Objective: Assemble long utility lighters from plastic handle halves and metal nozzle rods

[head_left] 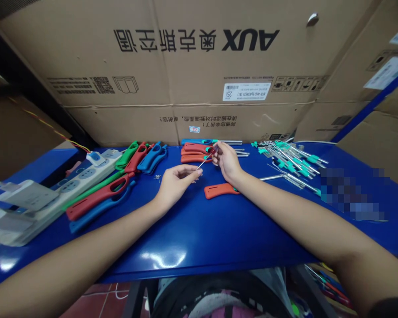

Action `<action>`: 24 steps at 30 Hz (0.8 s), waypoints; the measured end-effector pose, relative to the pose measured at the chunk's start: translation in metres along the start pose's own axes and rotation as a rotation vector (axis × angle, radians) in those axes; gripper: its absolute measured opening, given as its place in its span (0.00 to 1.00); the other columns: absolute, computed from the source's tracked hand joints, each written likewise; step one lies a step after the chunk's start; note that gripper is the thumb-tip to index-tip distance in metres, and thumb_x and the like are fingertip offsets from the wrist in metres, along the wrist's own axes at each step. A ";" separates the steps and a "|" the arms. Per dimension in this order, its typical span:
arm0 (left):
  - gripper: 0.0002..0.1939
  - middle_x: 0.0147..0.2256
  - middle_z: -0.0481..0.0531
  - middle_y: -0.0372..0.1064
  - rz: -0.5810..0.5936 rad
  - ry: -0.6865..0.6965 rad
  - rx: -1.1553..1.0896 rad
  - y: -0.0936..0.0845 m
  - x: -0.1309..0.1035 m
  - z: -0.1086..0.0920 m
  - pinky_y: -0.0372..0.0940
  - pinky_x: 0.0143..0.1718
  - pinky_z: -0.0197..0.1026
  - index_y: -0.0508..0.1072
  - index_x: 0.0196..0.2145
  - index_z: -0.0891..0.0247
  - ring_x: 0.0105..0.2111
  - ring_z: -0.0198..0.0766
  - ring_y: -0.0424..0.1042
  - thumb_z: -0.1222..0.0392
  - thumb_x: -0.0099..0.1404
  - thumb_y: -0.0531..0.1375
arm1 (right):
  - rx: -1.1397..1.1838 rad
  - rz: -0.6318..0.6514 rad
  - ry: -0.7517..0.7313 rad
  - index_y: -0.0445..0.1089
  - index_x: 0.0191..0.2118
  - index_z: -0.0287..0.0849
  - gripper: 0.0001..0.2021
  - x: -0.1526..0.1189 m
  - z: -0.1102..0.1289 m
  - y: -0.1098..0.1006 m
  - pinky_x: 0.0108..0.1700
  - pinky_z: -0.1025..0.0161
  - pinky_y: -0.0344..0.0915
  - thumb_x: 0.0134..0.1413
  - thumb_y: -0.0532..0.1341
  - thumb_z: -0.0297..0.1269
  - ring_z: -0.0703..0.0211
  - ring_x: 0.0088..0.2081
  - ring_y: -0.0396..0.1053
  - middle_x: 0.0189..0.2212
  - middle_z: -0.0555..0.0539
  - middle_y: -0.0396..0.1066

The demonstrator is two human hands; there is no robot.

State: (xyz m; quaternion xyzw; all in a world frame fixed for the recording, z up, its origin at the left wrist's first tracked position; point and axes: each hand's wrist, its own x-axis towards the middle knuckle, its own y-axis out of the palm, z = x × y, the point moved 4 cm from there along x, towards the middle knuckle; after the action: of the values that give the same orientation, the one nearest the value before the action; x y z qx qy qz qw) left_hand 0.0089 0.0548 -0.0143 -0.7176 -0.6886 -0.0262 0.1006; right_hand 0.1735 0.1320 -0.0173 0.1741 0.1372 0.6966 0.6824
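Observation:
My right hand [228,162] grips the red handle of a thin screwdriver [205,160], its shaft slanting down to the left. My left hand [175,182] is closed, thumb and fingers pinched at the screwdriver's tip; anything small between them is too fine to make out. Below my right hand lies an orange lighter handle [219,190], partly hidden under the right forearm. Just behind the hands are a blue lighter [195,141] and red-orange lighters [194,157] with metal tubes pointing right. A few tiny screws [157,177] lie left of my left hand.
Green, red and blue lighter handles [96,197] lie at left beside a white power strip [69,187] with plugged-in chargers. Metal lighter tubes with green parts [292,159] are heaped at right. A large cardboard box [185,84] walls off the back of the blue table [192,238].

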 end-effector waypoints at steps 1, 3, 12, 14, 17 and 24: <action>0.19 0.32 0.55 0.80 -0.002 -0.004 0.009 0.000 0.000 -0.001 0.72 0.35 0.40 0.81 0.36 0.66 0.30 0.38 0.76 0.47 0.54 0.72 | 0.000 -0.003 0.005 0.62 0.29 0.44 0.15 0.001 -0.001 0.000 0.18 0.69 0.49 0.55 0.64 0.49 0.70 0.16 0.55 0.16 0.59 0.55; 0.19 0.31 0.55 0.80 -0.003 -0.010 0.024 0.000 0.000 -0.001 0.72 0.35 0.40 0.81 0.34 0.66 0.29 0.38 0.76 0.46 0.54 0.71 | 0.000 -0.009 0.012 0.62 0.29 0.44 0.15 0.002 -0.001 -0.001 0.18 0.69 0.49 0.55 0.64 0.49 0.70 0.16 0.55 0.16 0.58 0.55; 0.18 0.31 0.55 0.81 0.005 0.016 0.068 0.000 0.001 -0.003 0.73 0.33 0.40 0.82 0.33 0.65 0.28 0.39 0.76 0.46 0.55 0.70 | -0.008 -0.003 0.037 0.60 0.29 0.45 0.15 0.003 -0.003 -0.002 0.18 0.69 0.49 0.57 0.62 0.48 0.69 0.16 0.54 0.16 0.58 0.55; 0.18 0.31 0.55 0.81 0.010 0.013 0.068 0.000 0.001 -0.003 0.73 0.33 0.40 0.82 0.33 0.65 0.28 0.39 0.76 0.46 0.55 0.70 | -0.010 -0.005 0.041 0.60 0.29 0.45 0.14 0.003 -0.003 -0.002 0.18 0.69 0.49 0.58 0.61 0.47 0.69 0.16 0.54 0.16 0.58 0.55; 0.16 0.31 0.55 0.81 0.016 0.013 0.065 0.001 0.000 -0.003 0.73 0.34 0.40 0.82 0.33 0.65 0.28 0.38 0.76 0.48 0.56 0.70 | -0.015 -0.013 0.042 0.60 0.29 0.45 0.13 0.004 -0.003 -0.003 0.18 0.69 0.49 0.59 0.60 0.45 0.69 0.16 0.54 0.16 0.58 0.54; 0.15 0.31 0.55 0.80 0.015 0.007 0.069 0.001 0.000 -0.003 0.73 0.34 0.40 0.82 0.33 0.65 0.27 0.38 0.76 0.49 0.56 0.70 | -0.043 -0.012 0.022 0.60 0.29 0.45 0.14 0.002 -0.003 -0.003 0.18 0.69 0.49 0.60 0.60 0.45 0.69 0.16 0.54 0.17 0.58 0.54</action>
State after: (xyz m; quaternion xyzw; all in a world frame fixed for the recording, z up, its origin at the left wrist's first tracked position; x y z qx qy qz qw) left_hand 0.0104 0.0541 -0.0119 -0.7189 -0.6833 -0.0044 0.1279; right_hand 0.1746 0.1345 -0.0205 0.1511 0.1307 0.6971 0.6886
